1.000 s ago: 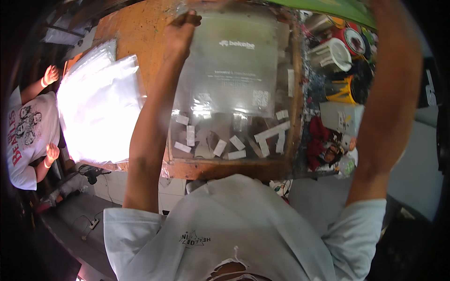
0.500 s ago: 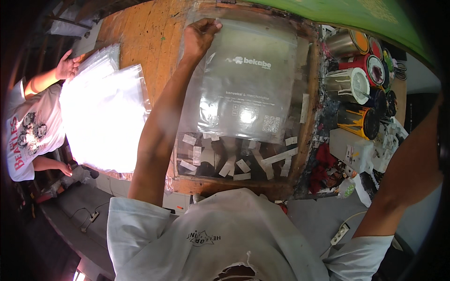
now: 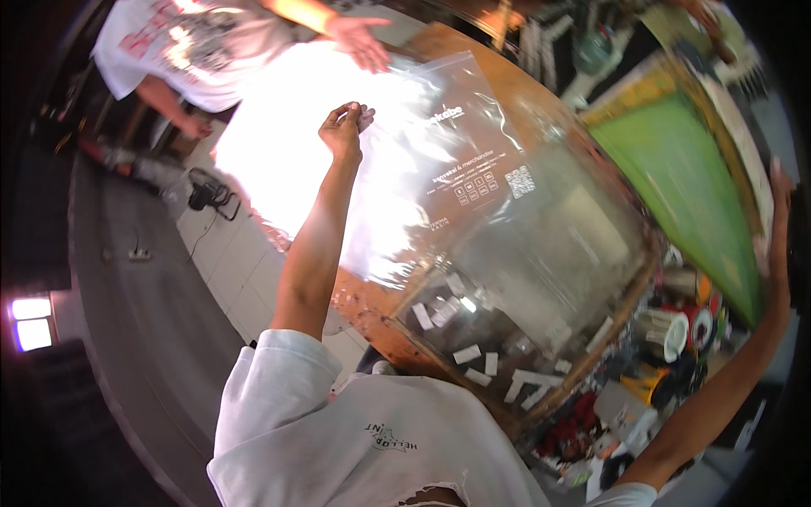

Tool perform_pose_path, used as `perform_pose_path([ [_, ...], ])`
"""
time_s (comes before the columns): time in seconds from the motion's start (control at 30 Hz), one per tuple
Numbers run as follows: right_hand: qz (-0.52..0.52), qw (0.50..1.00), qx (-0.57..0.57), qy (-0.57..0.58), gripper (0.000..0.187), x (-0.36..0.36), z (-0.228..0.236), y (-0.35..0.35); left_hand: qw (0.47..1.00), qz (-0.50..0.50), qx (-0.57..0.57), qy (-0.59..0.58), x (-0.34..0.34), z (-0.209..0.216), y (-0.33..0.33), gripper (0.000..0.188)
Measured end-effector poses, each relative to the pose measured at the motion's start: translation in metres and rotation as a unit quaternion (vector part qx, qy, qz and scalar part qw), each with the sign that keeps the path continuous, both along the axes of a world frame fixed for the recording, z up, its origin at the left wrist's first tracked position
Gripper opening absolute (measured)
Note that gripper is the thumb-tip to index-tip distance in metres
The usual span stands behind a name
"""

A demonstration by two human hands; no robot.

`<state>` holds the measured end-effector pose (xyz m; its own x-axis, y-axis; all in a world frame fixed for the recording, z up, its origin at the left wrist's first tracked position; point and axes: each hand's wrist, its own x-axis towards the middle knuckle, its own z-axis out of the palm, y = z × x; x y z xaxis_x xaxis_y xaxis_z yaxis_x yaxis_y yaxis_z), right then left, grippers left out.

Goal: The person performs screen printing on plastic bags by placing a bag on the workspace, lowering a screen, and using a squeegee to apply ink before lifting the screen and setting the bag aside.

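Nearest us, white strips (image 3: 466, 354) sit scattered on the dark board (image 3: 436, 340); paint cans (image 3: 666, 335) stand to their right; our right hand (image 3: 781, 203) is at the outer edge of the green screen (image 3: 680, 194), can't tell how far it closes; our left hand (image 3: 341, 129) pinches fingers together on a corner of the clear bag (image 3: 473, 144), which slants partly over the glaring bag pile (image 3: 287, 144); beyond, a co-worker's hand (image 3: 359, 40) spreads open near the pile's far edge.
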<state>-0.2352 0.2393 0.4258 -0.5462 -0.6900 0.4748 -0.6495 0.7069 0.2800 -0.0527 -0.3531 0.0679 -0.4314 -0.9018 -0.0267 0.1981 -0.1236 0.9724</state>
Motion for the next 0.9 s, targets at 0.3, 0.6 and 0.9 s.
perform_pose_path([
  [0.3,-0.131,0.956,-0.179,-0.19,0.066,-0.036,-0.024,0.048,0.83,0.102,-0.478,-0.268,0.137,0.018,-0.004,0.071],
  [0.6,-0.227,0.947,-0.18,-0.137,0.077,0.021,-0.011,-0.023,0.598,-0.401,-0.567,-0.4,0.188,-0.038,0.282,0.068],
  [0.9,-0.194,0.963,-0.137,-0.128,0.071,0.087,-0.004,-0.07,0.558,-0.503,-0.638,-0.169,0.057,-0.078,0.364,0.078],
])
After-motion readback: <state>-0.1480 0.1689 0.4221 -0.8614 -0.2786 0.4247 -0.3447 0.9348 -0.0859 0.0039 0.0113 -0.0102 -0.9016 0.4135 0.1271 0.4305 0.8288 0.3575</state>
